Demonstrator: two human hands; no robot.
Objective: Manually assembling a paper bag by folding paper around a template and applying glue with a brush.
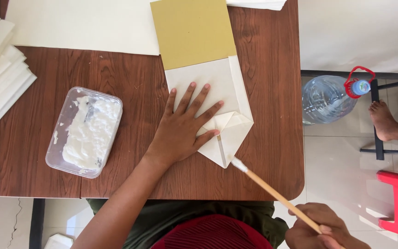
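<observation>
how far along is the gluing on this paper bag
Done: the cream paper bag is folded, its bottom flaps creased into a point, with a tan card in its open end. In hand: the left hand presses it flat while the right hand brings a brush to the flap edge. Left: the flaps do not look sealed; paste remains in the tub.

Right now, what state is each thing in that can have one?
Left hand: flat, fingers spread, pressing the paper bag.
Right hand: shut on the brush.
Brush: tip at the bag's folded end.
Paper bag: flat, bottom flaps folded, card inside.
Paste tub: open, partly full.
Water bottle: capped, on the floor.
</observation>
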